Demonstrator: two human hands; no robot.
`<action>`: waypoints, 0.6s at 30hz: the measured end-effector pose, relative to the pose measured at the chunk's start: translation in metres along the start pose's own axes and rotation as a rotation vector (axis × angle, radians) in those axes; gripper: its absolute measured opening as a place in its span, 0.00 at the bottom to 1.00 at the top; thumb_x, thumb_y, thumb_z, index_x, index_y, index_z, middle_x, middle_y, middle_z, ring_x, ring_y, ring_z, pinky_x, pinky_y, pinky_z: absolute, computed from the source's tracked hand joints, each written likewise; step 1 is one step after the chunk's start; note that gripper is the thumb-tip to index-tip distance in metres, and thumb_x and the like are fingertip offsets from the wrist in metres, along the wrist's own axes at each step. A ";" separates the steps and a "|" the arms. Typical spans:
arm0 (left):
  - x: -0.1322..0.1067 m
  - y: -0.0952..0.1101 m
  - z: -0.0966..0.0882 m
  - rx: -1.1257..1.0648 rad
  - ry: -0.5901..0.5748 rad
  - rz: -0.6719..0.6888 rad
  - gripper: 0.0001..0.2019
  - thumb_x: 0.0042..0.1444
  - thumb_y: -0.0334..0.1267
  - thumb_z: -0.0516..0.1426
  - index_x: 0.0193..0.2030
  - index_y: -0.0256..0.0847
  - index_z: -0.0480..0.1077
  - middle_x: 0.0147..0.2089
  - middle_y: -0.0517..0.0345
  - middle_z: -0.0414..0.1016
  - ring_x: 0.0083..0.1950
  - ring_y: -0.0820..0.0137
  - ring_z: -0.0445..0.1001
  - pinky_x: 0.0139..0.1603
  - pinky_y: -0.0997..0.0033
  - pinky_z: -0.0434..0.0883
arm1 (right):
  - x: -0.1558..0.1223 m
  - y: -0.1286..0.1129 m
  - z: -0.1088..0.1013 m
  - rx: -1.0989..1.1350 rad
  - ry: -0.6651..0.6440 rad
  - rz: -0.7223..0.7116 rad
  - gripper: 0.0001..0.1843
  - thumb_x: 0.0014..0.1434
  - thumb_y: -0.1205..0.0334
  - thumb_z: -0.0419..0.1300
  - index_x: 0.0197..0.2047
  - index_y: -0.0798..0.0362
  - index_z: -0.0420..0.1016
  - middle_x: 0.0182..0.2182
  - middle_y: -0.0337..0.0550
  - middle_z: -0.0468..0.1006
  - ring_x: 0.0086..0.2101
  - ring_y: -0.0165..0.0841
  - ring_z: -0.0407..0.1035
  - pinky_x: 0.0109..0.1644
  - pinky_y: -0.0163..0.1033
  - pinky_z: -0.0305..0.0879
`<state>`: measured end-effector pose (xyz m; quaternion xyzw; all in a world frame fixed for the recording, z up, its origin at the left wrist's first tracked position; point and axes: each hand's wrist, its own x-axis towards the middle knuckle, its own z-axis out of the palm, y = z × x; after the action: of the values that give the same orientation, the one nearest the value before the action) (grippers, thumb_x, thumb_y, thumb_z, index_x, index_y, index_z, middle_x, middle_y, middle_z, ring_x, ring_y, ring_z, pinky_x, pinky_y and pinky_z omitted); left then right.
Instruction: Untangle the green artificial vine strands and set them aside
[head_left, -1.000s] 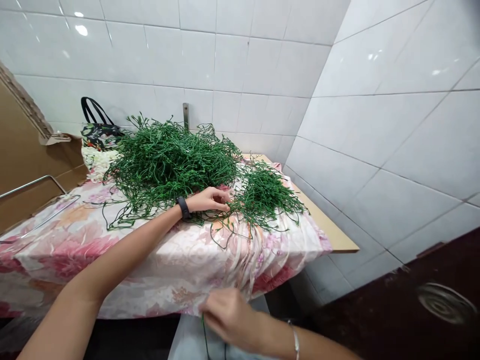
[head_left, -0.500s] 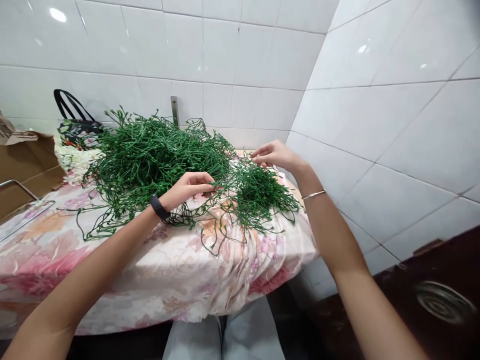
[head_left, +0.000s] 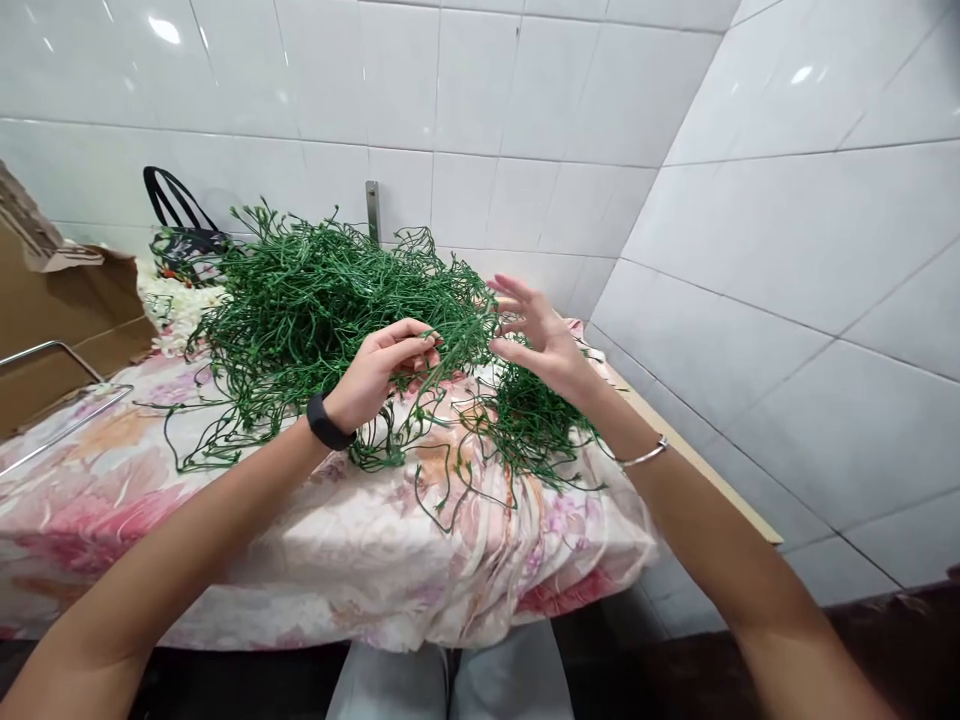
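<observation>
A large tangled heap of green artificial stems (head_left: 315, 300) lies on the cloth-covered table. My left hand (head_left: 386, 370), with a black wristband, pinches a few green stems (head_left: 442, 365) at the heap's right side. Fingers spread, my right hand (head_left: 536, 335) hovers beside those stems, its palm turned to the left; it grips nothing that I can see. Beneath and partly behind that hand sits a smaller pile of green stems (head_left: 536, 420). Several loose stems trail toward the table's front edge.
The flowered tablecloth (head_left: 315, 540) hangs over the front edge. At the left are a cardboard box (head_left: 67, 330), a metal wire frame (head_left: 67, 365) and white flowers (head_left: 180, 310). A black-handled bag (head_left: 187, 250) rests against the tiled wall (head_left: 480, 200). Another tiled wall closes the right side.
My right hand has lifted off the smaller pile and spread its fingers. My left hand has moved slightly up and right with the stems. The view has shifted a little.
</observation>
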<state>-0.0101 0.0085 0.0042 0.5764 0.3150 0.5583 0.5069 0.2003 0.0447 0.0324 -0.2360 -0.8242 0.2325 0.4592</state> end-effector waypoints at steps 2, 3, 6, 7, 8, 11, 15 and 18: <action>0.001 0.001 -0.001 0.031 -0.016 -0.003 0.05 0.48 0.37 0.57 0.31 0.39 0.67 0.25 0.62 0.66 0.22 0.80 0.60 0.18 0.81 0.56 | -0.004 -0.002 0.011 0.168 -0.128 0.068 0.29 0.50 0.60 0.59 0.56 0.49 0.59 0.45 0.43 0.71 0.43 0.30 0.67 0.47 0.37 0.65; 0.002 0.001 -0.002 0.062 -0.010 0.011 0.05 0.47 0.37 0.57 0.31 0.39 0.67 0.26 0.62 0.67 0.23 0.80 0.61 0.20 0.81 0.58 | -0.005 -0.001 0.015 0.234 -0.154 0.110 0.24 0.51 0.60 0.59 0.52 0.51 0.63 0.38 0.42 0.74 0.38 0.28 0.69 0.45 0.37 0.66; 0.005 0.001 -0.006 0.148 0.161 0.240 0.11 0.44 0.35 0.58 0.36 0.40 0.67 0.37 0.58 0.69 0.33 0.77 0.67 0.31 0.78 0.66 | -0.009 0.002 0.023 0.333 -0.075 0.184 0.11 0.52 0.59 0.58 0.38 0.55 0.70 0.26 0.37 0.73 0.28 0.25 0.68 0.39 0.35 0.67; 0.005 0.003 -0.007 0.168 0.242 0.362 0.12 0.44 0.34 0.58 0.38 0.41 0.67 0.42 0.57 0.69 0.38 0.75 0.68 0.37 0.76 0.67 | -0.009 0.003 0.025 0.340 -0.017 0.186 0.09 0.52 0.59 0.58 0.35 0.55 0.70 0.25 0.36 0.72 0.28 0.24 0.68 0.39 0.35 0.67; 0.005 0.005 -0.007 0.193 0.306 0.475 0.13 0.45 0.35 0.56 0.40 0.43 0.66 0.45 0.56 0.68 0.43 0.73 0.68 0.42 0.74 0.66 | -0.010 0.003 0.028 0.344 0.034 0.185 0.09 0.52 0.59 0.58 0.34 0.55 0.69 0.24 0.36 0.72 0.27 0.24 0.68 0.39 0.35 0.67; -0.002 0.013 -0.004 0.408 0.256 0.582 0.12 0.50 0.41 0.53 0.42 0.42 0.66 0.46 0.55 0.69 0.48 0.70 0.67 0.49 0.69 0.64 | -0.012 0.000 0.034 0.364 0.121 0.168 0.08 0.53 0.59 0.58 0.33 0.55 0.67 0.25 0.37 0.73 0.29 0.24 0.70 0.41 0.35 0.67; -0.010 0.016 0.002 0.761 0.072 0.547 0.19 0.42 0.42 0.62 0.42 0.40 0.67 0.42 0.54 0.70 0.43 0.69 0.69 0.47 0.68 0.64 | -0.016 -0.008 0.041 0.343 0.104 0.129 0.09 0.50 0.60 0.61 0.34 0.54 0.66 0.26 0.35 0.73 0.28 0.24 0.69 0.36 0.32 0.66; -0.010 0.013 0.001 0.847 0.083 0.574 0.09 0.48 0.41 0.59 0.34 0.39 0.71 0.39 0.54 0.72 0.43 0.68 0.68 0.47 0.67 0.64 | -0.017 -0.011 0.040 0.273 0.103 0.104 0.07 0.52 0.59 0.59 0.33 0.54 0.69 0.27 0.36 0.73 0.29 0.24 0.69 0.35 0.31 0.66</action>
<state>-0.0132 -0.0045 0.0132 0.7719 0.3625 0.5206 0.0422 0.1722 0.0192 0.0090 -0.2254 -0.7468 0.3537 0.5162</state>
